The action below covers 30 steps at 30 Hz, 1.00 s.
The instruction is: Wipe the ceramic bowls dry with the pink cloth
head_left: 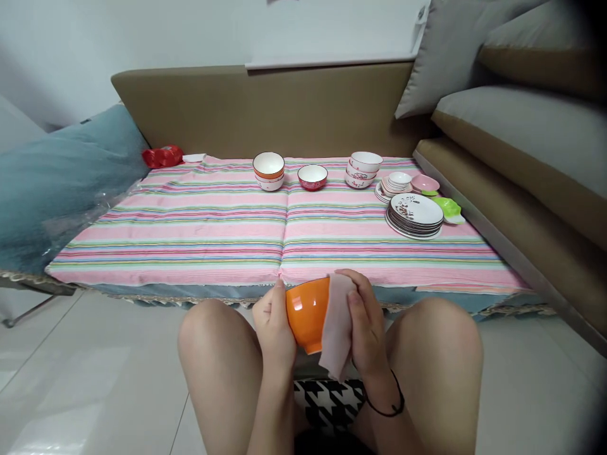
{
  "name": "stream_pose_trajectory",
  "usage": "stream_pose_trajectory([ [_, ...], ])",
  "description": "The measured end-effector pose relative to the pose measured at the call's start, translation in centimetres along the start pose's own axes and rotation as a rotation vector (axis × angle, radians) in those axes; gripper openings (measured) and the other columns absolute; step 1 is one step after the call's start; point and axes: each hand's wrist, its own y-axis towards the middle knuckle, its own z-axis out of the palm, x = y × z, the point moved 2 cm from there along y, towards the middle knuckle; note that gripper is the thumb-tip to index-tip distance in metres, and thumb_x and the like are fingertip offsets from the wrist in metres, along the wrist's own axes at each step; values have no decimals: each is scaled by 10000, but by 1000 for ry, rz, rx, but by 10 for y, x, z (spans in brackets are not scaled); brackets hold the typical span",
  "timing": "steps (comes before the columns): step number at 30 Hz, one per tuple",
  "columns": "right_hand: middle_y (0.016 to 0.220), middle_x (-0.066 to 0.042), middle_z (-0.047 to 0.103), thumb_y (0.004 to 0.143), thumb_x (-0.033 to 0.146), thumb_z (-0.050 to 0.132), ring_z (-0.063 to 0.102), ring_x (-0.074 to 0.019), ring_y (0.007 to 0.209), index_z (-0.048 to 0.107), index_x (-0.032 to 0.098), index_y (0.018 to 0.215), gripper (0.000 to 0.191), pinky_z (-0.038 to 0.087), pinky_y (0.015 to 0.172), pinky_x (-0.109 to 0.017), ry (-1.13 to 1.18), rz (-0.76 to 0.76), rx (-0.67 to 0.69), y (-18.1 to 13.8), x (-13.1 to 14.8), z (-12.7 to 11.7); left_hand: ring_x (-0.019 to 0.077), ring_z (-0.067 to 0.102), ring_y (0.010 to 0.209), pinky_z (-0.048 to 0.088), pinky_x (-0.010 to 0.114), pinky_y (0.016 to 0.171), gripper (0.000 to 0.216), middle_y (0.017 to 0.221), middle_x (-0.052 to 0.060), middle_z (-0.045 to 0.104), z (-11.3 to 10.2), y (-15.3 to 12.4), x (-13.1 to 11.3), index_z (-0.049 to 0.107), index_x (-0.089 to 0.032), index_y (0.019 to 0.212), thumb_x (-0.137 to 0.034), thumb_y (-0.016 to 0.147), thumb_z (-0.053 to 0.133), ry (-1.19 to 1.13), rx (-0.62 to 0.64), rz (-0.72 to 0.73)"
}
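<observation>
Orange bowl point(303, 313) held between the knees point(208, 322), clasped by left grip point(275, 319), apparently for steadiness, and by right grip point(367, 316) through draped cloth point(337, 325), apparently for snug contact with the outer wall.

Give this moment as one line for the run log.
left hand: holds orange bowl | right hand: holds cloth against bowl | on striped cover: stacked plates, bowls

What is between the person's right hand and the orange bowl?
In the head view, a pinkish-grey cloth lies between the right hand and the orange bowl.
</observation>
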Motion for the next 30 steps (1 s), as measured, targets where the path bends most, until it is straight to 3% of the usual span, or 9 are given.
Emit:
stream_pose_trajectory([
  [3,784,-16,567,941,345,464,530,-155,705,557,192,894,186,423,638,-294,-164,-91,82,1,12,-2,82,219,458,185,247,422,493,497,-43,234,0,2,-4,259,-207,514,-446,849,531,132,155,118],
  [5,609,31,429,921,323,496,397,-115,556,446,194,687,271,302,528,-266,-249,-79,120,0,13,0,84,202,486,171,252,443,496,507,-36,223,0,3,-8,237,-198,513,-418,857,518,236,263,202],
  [8,532,55,275,931,326,486,275,-87,498,271,197,588,425,205,490,-262,-199,-23,117,0,5,6,88,199,506,152,261,462,501,512,-30,213,-2,5,-11,227,-190,504,-382,848,535,329,328,281],
  [10,544,54,257,942,361,474,268,-85,508,267,197,589,441,209,486,-251,-70,39,90,1,-4,9,87,213,496,153,256,454,504,505,-30,228,-5,5,-9,247,-190,491,-390,829,561,308,297,245],
  [15,600,41,327,925,448,512,329,-99,529,372,201,625,412,294,469,-236,285,266,11,5,-24,11,78,287,418,220,233,401,481,466,-52,298,-8,5,3,316,-205,505,-470,763,623,-19,59,-100],
  [18,815,-33,586,940,472,475,558,-162,709,590,193,881,307,481,609,-281,365,284,3,2,-26,14,82,372,428,306,227,411,393,503,-59,398,-5,7,7,423,-191,567,-459,693,683,-212,-96,-211],
  [20,1134,-84,625,966,449,427,605,-204,1001,591,210,1148,342,520,842,-343,311,218,7,-2,-25,15,86,429,465,362,225,447,345,548,-55,461,-4,8,8,473,-179,622,-428,658,710,-299,-177,-238],
  [23,1370,-71,518,982,383,412,492,-213,1259,513,245,1320,378,403,1073,-415,162,69,32,-7,-21,17,95,463,491,392,232,477,321,576,-46,496,-3,9,9,490,-175,666,-418,668,700,-352,-210,-268],
  [30,1412,-79,479,965,356,419,431,-242,1320,450,242,1376,427,361,1107,-495,-61,-170,55,-4,-2,10,87,358,443,302,233,419,384,519,-51,390,-1,3,2,398,-199,579,-463,767,604,-186,-129,-172],
])
